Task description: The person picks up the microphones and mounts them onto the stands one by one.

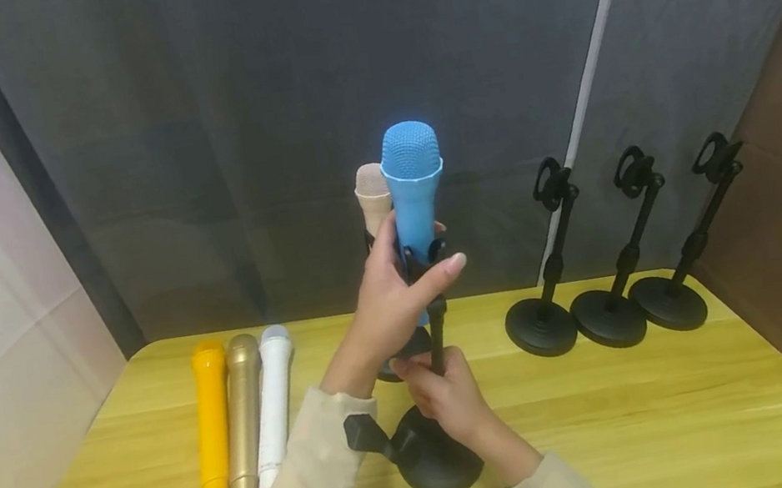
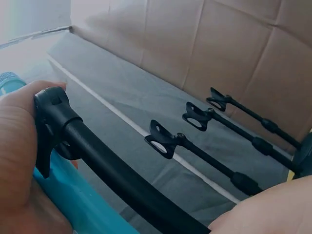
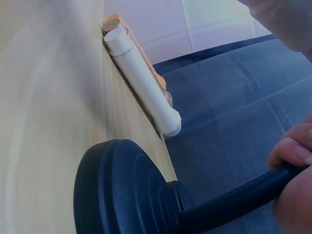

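Note:
A blue microphone (image 1: 414, 198) points head up in the middle of the head view, set against the clip (image 2: 53, 114) of a black desk stand. My left hand (image 1: 386, 299) is wrapped around the microphone's body and the clip, thumb across the front. Lower down, my right hand (image 1: 447, 396) grips the stand's pole (image 3: 243, 195). The stand's round base (image 1: 434, 461) is below, nearest to me. Just behind my left hand stands a beige microphone (image 1: 375, 204) on another stand, its lower part hidden by the hand.
Three black stands (image 1: 542, 327) with unfilled clips stand at the table's right rear. Yellow (image 1: 213, 422), gold (image 1: 245, 422) and white (image 1: 274, 405) microphones lie side by side on the left. A grey curtain (image 1: 230, 133) hangs behind the wooden table (image 1: 653, 424).

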### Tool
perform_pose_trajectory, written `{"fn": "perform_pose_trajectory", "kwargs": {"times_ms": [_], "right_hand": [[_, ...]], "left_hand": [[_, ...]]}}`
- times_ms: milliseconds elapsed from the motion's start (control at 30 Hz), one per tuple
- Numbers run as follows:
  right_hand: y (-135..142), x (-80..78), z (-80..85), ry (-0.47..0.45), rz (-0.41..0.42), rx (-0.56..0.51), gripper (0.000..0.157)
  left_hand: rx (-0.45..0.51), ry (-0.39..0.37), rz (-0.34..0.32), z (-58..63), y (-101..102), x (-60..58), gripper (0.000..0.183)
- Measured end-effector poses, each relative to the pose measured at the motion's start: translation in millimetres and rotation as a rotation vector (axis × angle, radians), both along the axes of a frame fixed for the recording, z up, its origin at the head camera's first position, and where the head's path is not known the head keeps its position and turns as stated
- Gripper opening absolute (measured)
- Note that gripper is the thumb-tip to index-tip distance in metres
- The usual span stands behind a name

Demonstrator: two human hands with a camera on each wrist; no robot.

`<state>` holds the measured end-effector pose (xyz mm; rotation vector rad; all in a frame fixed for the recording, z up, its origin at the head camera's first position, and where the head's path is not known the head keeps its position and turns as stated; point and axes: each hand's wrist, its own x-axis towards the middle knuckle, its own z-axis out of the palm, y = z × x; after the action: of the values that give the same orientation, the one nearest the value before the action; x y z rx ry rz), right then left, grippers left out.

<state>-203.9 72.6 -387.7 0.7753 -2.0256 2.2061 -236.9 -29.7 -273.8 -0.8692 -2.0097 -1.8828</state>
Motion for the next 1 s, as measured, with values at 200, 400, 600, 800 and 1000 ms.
{"fn": "perform_pose_trajectory", "kwargs": {"times_ms": [200,400,600,800,1000], "right_hand": [[-0.3,0.0,0.6,0.011,0.006,-0.007,0.051],[1.1,-0.8,-0.9,0.014,0.006,-0.010,0.049],[2.1,-0.8,-2.3,0.006,0.003,-0.013,0.047],[1.8,-0.4,-2.0,-0.001,-0.001,-0.007,0.048],[0.7,0.3,-1.3,-0.005,-0.006,-0.007,0.050]], "left_hand": [[0.012,-0.023,-0.024,1.2,2.0,0.6,0.067],[0.002,-0.012,-0.021,2.1,3.4,2.4,0.068],[0.000,-0.005,-0.014,2.2,4.2,3.5,0.069],[0.011,0.000,-0.001,1.4,4.2,3.2,0.069],[0.020,0.010,0.026,1.6,3.9,3.6,0.066]]}}
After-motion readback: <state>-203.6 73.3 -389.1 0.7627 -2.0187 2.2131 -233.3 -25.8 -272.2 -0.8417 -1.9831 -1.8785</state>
